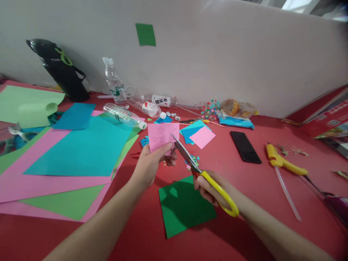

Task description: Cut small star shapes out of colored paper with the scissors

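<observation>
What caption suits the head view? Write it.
Left hand holds pink paper; right hand holds yellow-handled scissors near a green sheet.

The worktop [136, 232] is red, and a dark green sheet [185, 208] lies flat on it. Just beyond the dark green sheet is a scatter of small paper stars [194, 159]; farther beyond it, small blue and pink papers [202, 137] overlap. To its left, large pink, light green and blue sheets [81, 152] spread in layers. Well beyond it on the left stand a black flask [65, 76] and a clear bottle [116, 90]. Beyond it on the right are a heap of coloured stars [210, 110], a blue packet [236, 122] and a black phone [245, 146]. Well to its right lies a yellow glue gun [285, 162].
</observation>
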`<state>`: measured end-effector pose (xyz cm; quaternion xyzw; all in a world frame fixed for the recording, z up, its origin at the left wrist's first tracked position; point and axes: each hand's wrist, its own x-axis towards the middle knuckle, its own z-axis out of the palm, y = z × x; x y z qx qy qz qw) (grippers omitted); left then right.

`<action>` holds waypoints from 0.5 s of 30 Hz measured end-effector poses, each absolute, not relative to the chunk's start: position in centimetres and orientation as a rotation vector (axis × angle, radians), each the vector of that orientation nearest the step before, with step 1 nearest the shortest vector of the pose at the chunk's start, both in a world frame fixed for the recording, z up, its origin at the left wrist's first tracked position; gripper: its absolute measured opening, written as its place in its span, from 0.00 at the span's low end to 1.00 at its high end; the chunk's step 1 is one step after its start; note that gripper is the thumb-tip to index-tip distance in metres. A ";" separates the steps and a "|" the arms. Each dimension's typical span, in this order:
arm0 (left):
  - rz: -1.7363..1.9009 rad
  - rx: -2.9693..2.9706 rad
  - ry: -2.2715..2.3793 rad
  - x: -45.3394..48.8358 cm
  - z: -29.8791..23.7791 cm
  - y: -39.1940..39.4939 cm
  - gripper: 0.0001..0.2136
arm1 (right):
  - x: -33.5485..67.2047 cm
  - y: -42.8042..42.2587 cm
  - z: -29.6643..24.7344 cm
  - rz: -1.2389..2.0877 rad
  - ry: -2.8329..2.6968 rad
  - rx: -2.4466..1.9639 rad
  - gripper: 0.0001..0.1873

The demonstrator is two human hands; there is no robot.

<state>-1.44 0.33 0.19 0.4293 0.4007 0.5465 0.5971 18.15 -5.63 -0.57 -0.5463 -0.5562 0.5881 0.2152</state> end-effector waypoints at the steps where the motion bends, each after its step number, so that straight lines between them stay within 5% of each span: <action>1: 1.280 0.992 0.926 -1.3 0.1 0.2 0.08 | 18.1 -5.7 -0.7 1.625 -1.530 -1.510 0.31; 15: 1.260 1.048 0.938 -0.4 -0.3 -0.4 0.12 | 17.8 -6.0 -0.7 1.573 -1.523 -1.497 0.30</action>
